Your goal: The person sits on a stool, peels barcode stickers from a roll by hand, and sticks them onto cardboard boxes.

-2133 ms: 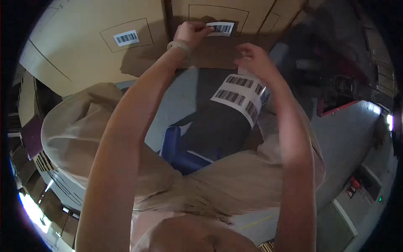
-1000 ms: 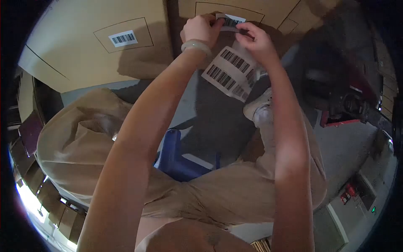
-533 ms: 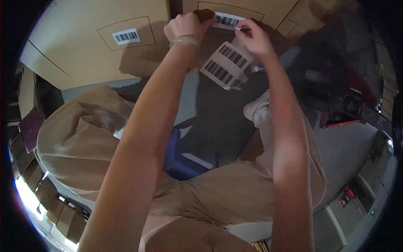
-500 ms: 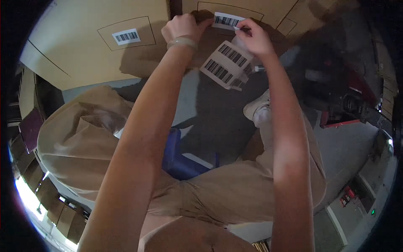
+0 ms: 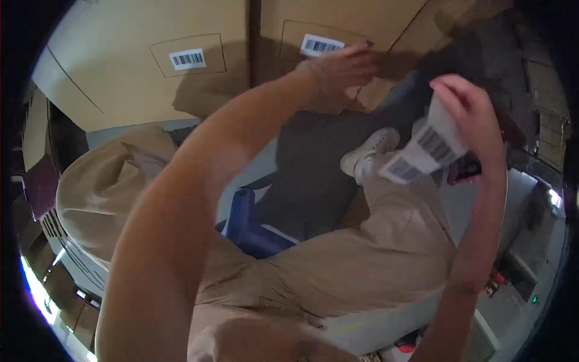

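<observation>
My left hand [image 5: 348, 65] is over the right cardboard box [image 5: 283, 84], its fingers apart and nothing in them, just right of a white barcode label [image 5: 321, 45] stuck inside a drawn outline. A second barcode label [image 5: 187, 59] sits inside an outline on the left cardboard box [image 5: 145, 96]. Out to the right, my right hand [image 5: 467, 108] pinches a strip of barcode labels [image 5: 431, 148], which hangs down toward my right lower leg and is slightly blurred.
Between my legs stands a blue plastic object [image 5: 250, 232], probably a stool. My shoe [image 5: 377, 148] is on the dark floor, under the label strip. Red and black equipment [image 5: 464, 172] lies partly hidden behind my right hand. Stacked cartons [image 5: 552, 139] line the far right.
My right hand has moved away to the right and down with the label strip. My left hand has swung right across the box, past the label, which now lies on the box free of my right fingers.
</observation>
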Action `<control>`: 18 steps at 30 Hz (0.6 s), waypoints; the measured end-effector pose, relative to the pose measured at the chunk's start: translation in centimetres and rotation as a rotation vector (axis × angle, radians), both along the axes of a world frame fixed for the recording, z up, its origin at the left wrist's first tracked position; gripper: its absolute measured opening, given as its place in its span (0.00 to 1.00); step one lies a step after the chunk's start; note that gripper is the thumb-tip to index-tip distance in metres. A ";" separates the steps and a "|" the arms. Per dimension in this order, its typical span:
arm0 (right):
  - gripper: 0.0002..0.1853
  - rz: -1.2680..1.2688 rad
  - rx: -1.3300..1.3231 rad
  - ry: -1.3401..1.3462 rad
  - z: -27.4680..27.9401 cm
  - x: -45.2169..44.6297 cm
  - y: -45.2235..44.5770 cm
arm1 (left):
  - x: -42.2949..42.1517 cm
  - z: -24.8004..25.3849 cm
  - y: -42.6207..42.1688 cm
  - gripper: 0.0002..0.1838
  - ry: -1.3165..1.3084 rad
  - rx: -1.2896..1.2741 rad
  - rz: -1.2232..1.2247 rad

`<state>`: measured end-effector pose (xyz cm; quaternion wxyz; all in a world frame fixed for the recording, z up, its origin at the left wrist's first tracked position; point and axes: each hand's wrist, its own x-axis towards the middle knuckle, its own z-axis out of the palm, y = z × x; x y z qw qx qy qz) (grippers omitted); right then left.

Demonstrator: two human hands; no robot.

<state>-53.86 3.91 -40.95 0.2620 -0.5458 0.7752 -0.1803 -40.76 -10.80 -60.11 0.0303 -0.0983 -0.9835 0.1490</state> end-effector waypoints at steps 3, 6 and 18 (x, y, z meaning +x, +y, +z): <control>0.07 -0.215 -0.007 0.016 6.4 6.3 2.1 | -3.9 0.3 0.1 0.30 -0.066 -0.361 -0.017; 0.06 -0.129 -0.149 0.008 7.2 8.8 3.8 | -5.3 2.1 1.2 0.26 -0.220 -0.396 0.081; 0.07 -0.203 -0.098 -0.094 4.5 8.2 3.2 | 2.5 -0.2 -1.6 0.12 -0.096 -0.100 0.229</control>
